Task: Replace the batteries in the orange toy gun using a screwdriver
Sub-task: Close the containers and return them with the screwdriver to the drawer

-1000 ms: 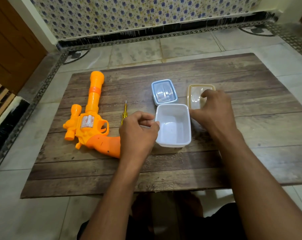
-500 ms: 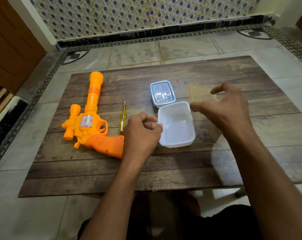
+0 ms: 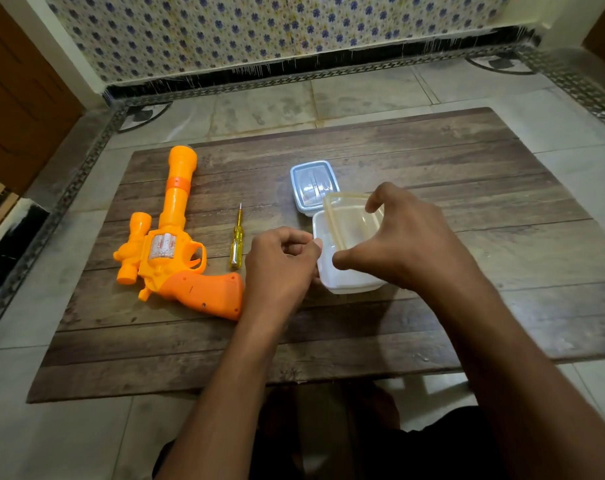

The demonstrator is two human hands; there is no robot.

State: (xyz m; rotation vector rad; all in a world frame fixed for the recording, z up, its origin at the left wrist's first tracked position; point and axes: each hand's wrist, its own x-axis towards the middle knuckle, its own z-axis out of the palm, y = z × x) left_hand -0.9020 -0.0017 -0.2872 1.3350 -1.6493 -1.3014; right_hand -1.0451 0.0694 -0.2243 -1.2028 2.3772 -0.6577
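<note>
On the wooden bench [image 3: 467, 161], the orange toy gun [image 3: 169, 247] lies flat, well left of the left hand [image 3: 280, 271], its grip end just beside that wrist. The yellow-handled screwdriver [image 3: 237, 239] lies between gun and left fingers [image 3: 294, 242], untouched. Those fingers curl against the near-left rim of the white container [image 3: 349, 275]. The right hand [image 3: 408, 240] pinches a translucent yellowish lid [image 3: 346, 211] tilted over it. A blue-lidded box [image 3: 313, 185] sits just beyond.
</note>
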